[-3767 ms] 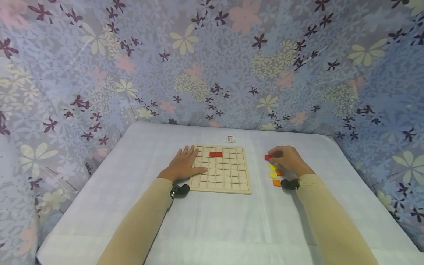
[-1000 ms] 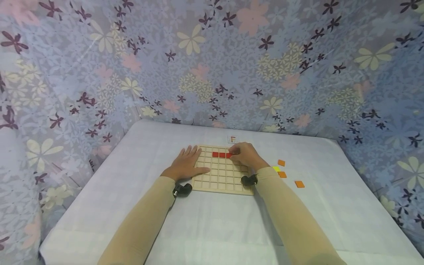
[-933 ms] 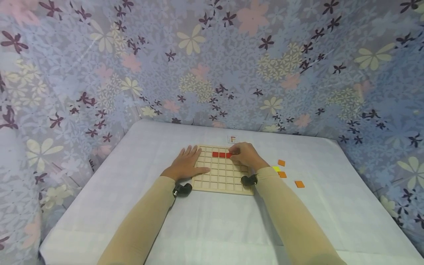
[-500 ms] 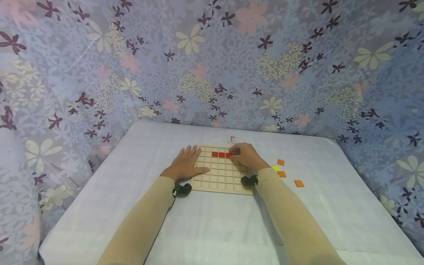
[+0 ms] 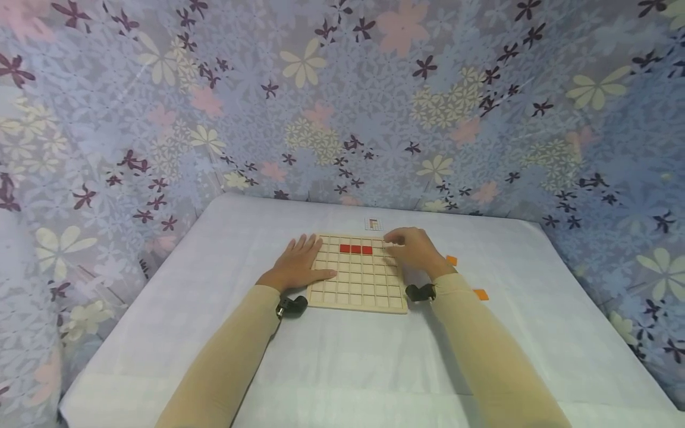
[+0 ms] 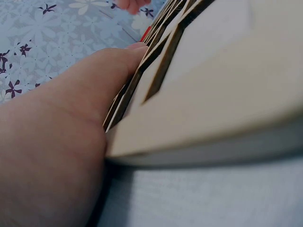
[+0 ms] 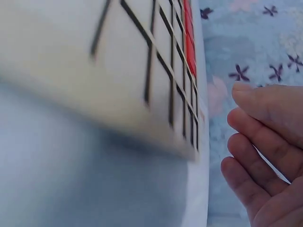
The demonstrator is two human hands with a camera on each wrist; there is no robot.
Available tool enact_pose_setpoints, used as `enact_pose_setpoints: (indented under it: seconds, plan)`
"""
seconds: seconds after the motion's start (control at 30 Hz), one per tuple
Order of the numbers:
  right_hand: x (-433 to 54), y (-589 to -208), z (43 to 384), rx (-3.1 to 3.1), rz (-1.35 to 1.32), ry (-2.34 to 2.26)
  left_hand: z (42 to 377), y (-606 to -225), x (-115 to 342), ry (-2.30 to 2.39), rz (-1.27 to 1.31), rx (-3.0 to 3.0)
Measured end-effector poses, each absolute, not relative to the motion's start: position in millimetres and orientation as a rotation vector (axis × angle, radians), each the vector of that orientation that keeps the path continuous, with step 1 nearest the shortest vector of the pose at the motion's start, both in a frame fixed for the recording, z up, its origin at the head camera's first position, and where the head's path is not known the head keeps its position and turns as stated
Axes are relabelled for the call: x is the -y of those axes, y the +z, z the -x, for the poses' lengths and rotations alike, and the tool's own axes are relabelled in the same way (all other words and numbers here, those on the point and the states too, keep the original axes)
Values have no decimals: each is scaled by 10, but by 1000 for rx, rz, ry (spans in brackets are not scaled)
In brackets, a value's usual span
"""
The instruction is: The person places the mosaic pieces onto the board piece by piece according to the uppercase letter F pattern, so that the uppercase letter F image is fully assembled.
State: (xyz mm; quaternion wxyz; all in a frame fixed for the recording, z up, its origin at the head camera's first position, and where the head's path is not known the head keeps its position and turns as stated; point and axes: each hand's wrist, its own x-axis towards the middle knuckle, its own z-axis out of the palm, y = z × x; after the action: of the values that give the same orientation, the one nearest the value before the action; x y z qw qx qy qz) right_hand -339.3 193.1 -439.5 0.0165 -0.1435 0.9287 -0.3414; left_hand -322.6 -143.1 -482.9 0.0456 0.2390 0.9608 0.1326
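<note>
A pale wooden grid board (image 5: 357, 308) lies on the table, with three red square tiles (image 5: 355, 249) side by side in one row near its far edge. My left hand (image 5: 294, 266) rests spread over the board's left side. In the left wrist view, the thumb (image 6: 111, 66) lies along the grid. Over the board's far right corner hovers my right hand (image 5: 417, 248), thumb and fingers slightly apart. The right wrist view shows loosely bent fingers (image 7: 251, 182) with nothing between them.
Orange tiles (image 5: 452, 260) lie right of the board, one of them (image 5: 481, 295) partly behind the right sleeve (image 5: 473, 321). A small printed card (image 5: 373, 224) sits beyond the board's far edge. A floral cloth (image 5: 342, 107) hangs behind the table.
My right hand has carried a red tile from the right side to the row, let go of it and drawn off to the right. The left hand stays in place.
</note>
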Motion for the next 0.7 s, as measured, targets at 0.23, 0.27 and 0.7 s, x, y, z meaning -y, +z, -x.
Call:
enact_pose_setpoints:
  seconds: [0.23,0.27,0.7]
  plan:
    - [-2320,-4368,3376,-2941,378,-1035,3221,-4818,1438,421,-726,-2925]
    - [-2377,-4367,3370,-2940,367,-1041,3216,-4812,1437,428,-726,-2922]
    - [-3007,-4442,3181,-2960,160,-971,3209,-4822,1437,421,-731,-2925]
